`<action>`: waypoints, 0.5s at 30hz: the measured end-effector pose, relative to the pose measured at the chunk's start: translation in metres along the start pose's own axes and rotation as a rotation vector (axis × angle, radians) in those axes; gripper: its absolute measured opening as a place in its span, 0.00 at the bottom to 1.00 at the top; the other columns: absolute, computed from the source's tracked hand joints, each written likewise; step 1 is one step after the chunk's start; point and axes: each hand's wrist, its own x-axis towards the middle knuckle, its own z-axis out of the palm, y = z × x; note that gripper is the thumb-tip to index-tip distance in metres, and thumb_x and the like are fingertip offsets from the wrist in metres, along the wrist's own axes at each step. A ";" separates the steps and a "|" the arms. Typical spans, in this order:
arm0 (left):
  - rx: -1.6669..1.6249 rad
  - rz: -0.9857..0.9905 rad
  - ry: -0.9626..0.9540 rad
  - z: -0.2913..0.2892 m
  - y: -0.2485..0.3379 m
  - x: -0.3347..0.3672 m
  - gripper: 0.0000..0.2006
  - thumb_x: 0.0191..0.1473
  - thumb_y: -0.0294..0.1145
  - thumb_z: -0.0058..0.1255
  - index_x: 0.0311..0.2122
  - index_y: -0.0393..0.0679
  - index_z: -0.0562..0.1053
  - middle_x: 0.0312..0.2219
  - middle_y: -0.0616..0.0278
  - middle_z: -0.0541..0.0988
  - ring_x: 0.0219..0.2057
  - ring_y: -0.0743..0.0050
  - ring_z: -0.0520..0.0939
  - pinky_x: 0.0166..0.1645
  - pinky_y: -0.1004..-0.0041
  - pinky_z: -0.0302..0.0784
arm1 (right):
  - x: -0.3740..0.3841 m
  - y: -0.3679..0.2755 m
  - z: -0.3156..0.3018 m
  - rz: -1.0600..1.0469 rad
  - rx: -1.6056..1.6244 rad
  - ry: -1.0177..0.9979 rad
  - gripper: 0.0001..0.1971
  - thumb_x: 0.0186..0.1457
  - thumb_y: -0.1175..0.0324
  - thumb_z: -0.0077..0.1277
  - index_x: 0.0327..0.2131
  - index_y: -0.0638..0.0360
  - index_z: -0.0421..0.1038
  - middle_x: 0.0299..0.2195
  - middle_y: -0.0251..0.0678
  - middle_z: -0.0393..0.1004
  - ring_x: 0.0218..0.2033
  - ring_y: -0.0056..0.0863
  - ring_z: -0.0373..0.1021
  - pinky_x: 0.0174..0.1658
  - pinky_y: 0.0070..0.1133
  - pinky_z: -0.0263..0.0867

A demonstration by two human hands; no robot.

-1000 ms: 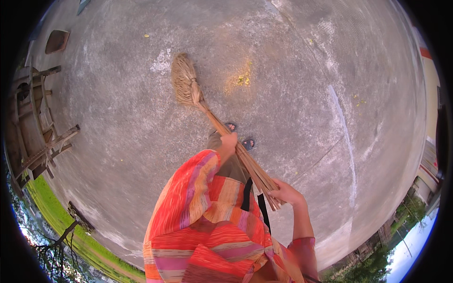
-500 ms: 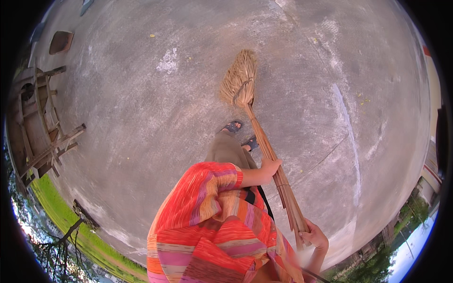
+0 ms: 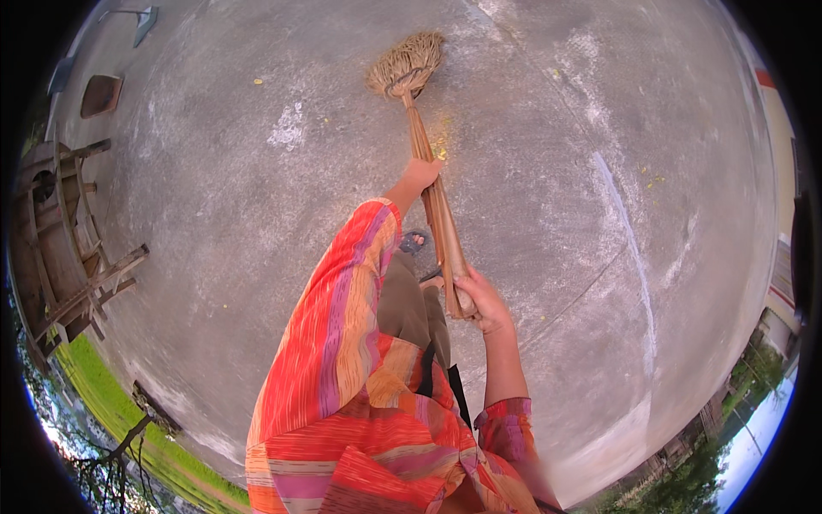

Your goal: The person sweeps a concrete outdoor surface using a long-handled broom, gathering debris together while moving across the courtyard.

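Observation:
I hold a long straw broom (image 3: 439, 214) out in front of me with both hands. Its bristle head fans out on the concrete at the far end, tied round with a dark band. My left hand (image 3: 421, 171) is closed around the upper-middle of the bundled handle, nearer the bristles. Close to the handle's near end, my right hand (image 3: 484, 301) grips it, fingers wrapped round. Small yellow bits (image 3: 443, 137) lie on the ground just right of the handle, below the bristles. My sandalled feet show partly under the broom.
A wooden frame cart or bench (image 3: 64, 248) stands at the left. Beyond it lie a square brown pan (image 3: 102, 96) and a grey-blue long-handled thing (image 3: 144, 26). Grass (image 3: 111, 385) edges the concrete (image 3: 291, 231) at lower left; a wall (image 3: 777, 146) stands at right.
Both hands have pushed the broom forward and slightly left, its bristles now farther away. My right hand has come up from the lower right. Yellow bits now show behind the bristles.

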 end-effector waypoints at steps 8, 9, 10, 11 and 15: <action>-0.109 -0.145 0.007 0.119 -0.102 -0.041 0.27 0.38 0.41 0.52 0.37 0.25 0.64 0.31 0.41 0.73 0.36 0.54 0.76 0.37 0.65 0.72 | -0.142 0.119 -0.063 0.217 0.094 0.136 0.30 0.48 0.71 0.48 0.54 0.64 0.50 0.44 0.32 0.64 0.43 0.17 0.62 0.46 0.16 0.60; -0.123 -0.113 0.003 0.116 -0.101 -0.075 0.23 0.37 0.38 0.54 0.34 0.27 0.67 0.29 0.43 0.74 0.32 0.56 0.78 0.32 0.65 0.73 | -0.166 0.134 -0.068 0.262 0.117 0.132 0.31 0.47 0.72 0.48 0.55 0.64 0.49 0.44 0.32 0.64 0.43 0.17 0.62 0.46 0.16 0.60; -0.300 -0.147 -0.051 0.131 -0.131 -0.085 0.20 0.37 0.37 0.55 0.31 0.29 0.68 0.26 0.47 0.74 0.28 0.58 0.77 0.29 0.65 0.72 | -0.187 0.136 -0.059 0.267 0.148 0.143 0.32 0.46 0.66 0.53 0.53 0.61 0.51 0.36 0.29 0.66 0.34 0.16 0.65 0.36 0.16 0.65; -0.470 -0.179 -0.116 0.149 -0.159 -0.093 0.16 0.36 0.35 0.56 0.28 0.32 0.70 0.23 0.51 0.74 0.24 0.60 0.77 0.25 0.66 0.71 | -0.211 0.147 -0.064 0.324 0.135 0.161 0.33 0.45 0.67 0.54 0.54 0.62 0.50 0.37 0.29 0.66 0.36 0.16 0.65 0.38 0.16 0.64; -0.603 -0.266 -0.252 0.168 -0.175 -0.177 0.22 0.35 0.26 0.54 0.40 0.36 0.62 0.35 0.48 0.68 0.34 0.62 0.73 0.30 0.61 0.72 | -0.289 0.165 -0.077 0.370 0.059 0.133 0.31 0.46 0.75 0.48 0.55 0.65 0.49 0.44 0.33 0.64 0.43 0.19 0.61 0.47 0.16 0.57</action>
